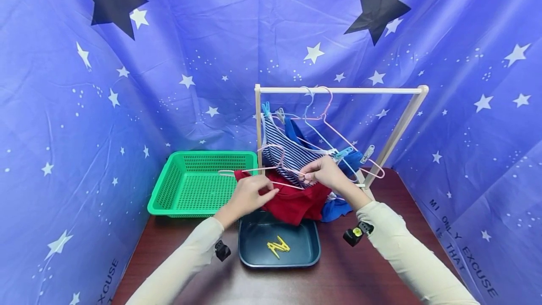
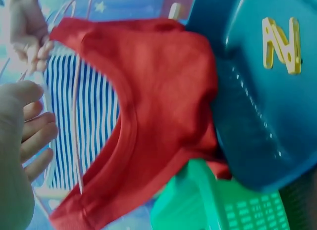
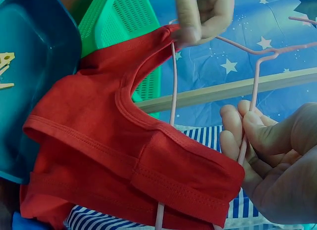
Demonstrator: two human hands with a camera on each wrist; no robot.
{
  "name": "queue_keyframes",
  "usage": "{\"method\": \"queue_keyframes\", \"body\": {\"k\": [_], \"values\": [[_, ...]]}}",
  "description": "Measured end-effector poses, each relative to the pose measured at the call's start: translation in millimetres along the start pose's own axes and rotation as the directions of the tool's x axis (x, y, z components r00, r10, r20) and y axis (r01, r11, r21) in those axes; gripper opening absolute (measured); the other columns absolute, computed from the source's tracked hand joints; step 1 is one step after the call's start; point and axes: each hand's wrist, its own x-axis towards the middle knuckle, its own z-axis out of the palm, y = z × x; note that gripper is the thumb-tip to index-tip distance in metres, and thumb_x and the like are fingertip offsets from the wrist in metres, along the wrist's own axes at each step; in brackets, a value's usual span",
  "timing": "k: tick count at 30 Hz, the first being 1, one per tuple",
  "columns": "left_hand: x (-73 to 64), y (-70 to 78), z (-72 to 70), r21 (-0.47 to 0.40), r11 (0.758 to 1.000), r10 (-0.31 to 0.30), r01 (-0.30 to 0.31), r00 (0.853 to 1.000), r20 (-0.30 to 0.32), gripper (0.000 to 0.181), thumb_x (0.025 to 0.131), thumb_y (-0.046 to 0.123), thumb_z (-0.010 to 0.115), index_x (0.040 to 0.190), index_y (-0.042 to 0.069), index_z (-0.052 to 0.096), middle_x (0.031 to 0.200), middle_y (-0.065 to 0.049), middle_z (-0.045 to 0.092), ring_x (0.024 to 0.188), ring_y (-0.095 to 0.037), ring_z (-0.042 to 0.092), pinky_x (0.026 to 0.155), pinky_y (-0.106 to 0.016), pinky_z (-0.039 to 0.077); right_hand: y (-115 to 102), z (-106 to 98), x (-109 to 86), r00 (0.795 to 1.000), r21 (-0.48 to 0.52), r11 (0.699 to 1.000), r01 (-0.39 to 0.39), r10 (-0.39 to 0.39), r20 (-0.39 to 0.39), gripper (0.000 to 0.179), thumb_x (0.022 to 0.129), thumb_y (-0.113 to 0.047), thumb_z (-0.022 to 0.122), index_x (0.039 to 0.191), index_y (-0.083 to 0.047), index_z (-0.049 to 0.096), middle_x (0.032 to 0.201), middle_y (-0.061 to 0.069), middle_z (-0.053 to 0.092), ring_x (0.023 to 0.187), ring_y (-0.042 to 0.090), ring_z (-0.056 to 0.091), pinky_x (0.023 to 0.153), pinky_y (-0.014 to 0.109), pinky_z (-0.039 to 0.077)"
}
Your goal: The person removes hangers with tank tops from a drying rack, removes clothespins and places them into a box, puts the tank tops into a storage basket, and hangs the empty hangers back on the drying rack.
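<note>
My right hand [image 1: 325, 172] pinches one arm of a pink clothes hanger [image 3: 256, 84] between thumb and fingers. A red sleeveless top [image 1: 294, 204] hangs on this hanger, its straps over both ends and the lower bar crossing the neck opening. My left hand [image 1: 251, 195] is at the hanger's other end, beside the strap there. In the left wrist view its fingers [image 2: 39, 141] are loosely bent and grip nothing visible; whether they touch the strap is unclear. Behind the top, a blue-and-white striped garment [image 1: 281, 147] hangs clipped by blue clothespins [image 1: 343, 153].
A wooden rack [image 1: 398, 135] with a white rail [image 1: 372, 91] holds two more hangers and a blue garment [image 1: 293, 131]. At the left stands a green basket [image 1: 158, 196]. A dark blue tray [image 1: 254, 248] with yellow clothespins [image 1: 278, 246] sits in front on the brown table [image 1: 203, 281].
</note>
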Motion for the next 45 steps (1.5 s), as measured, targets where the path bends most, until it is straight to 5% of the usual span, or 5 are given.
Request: {"method": "queue_keyframes", "body": {"k": [6,11,25,37,45], "values": [[-3.9,-17.9,-8.8,0.035,0.996,-0.076,0.085,0.974,-0.213,0.017,0.08,0.017,0.086,0.089,0.012,0.072,0.089,-0.001,0.07,0.081,-0.017,0.068,0.065,-0.031,0.056,0.4,-0.6,-0.1,1.0,0.006,1.0,-0.005,0.005,0.0,0.014,0.093,0.009,0.063,0.1,0.011,0.075,0.087,0.018,0.077,0.069,0.013,0.069,0.066,0.027,0.06],[-9.8,-29.8,-15.9,0.061,0.982,-0.154,0.178,0.948,-0.278,0.023,0.077,0.012,0.088,0.095,0.01,0.074,0.097,-0.006,0.069,0.089,-0.022,0.068,0.062,-0.034,0.055,1.0,0.2,-0.1,1.0,0.01,1.0,-0.012,0.012,-0.001,0.014,0.093,0.009,0.063,0.1,0.011,0.075,0.087,0.019,0.077,0.07,0.014,0.069,0.066,0.027,0.061],[-18.0,-50.6,-33.7,0.004,0.908,-0.418,0.418,0.908,-0.044,0.027,0.088,0.016,0.08,0.114,0.01,0.076,0.112,-0.008,0.075,0.107,-0.027,0.069,0.09,-0.045,0.057,4.0,0.8,0.2,1.0,0.044,0.999,-0.014,0.014,-0.005,0.013,0.093,0.01,0.063,0.099,0.013,0.074,0.088,0.021,0.076,0.067,0.008,0.067,0.065,0.025,0.06],[-15.7,-57.4,-42.2,-0.053,0.889,-0.453,0.456,0.89,0.055,0.015,0.091,0.014,0.077,0.104,0.007,0.079,0.103,-0.008,0.078,0.101,-0.028,0.072,0.093,-0.047,0.056,5.7,1.6,-1.4,1.0,0.069,0.998,-0.012,0.012,0.004,0.013,0.093,0.01,0.064,0.1,0.014,0.074,0.088,0.022,0.076,0.068,0.012,0.069,0.065,0.025,0.061],[-15.7,-60.9,-48.2,-0.022,0.882,-0.469,0.47,0.882,0.037,0.009,0.089,0.013,0.078,0.097,0.009,0.081,0.097,-0.007,0.079,0.091,-0.025,0.074,0.082,-0.043,0.058,6.1,1.5,-0.3,1.0,0.068,0.998,-0.01,0.009,0.015,0.012,0.093,0.009,0.063,0.098,0.014,0.074,0.089,0.028,0.074,0.071,0.019,0.07,0.069,0.031,0.062]]}}
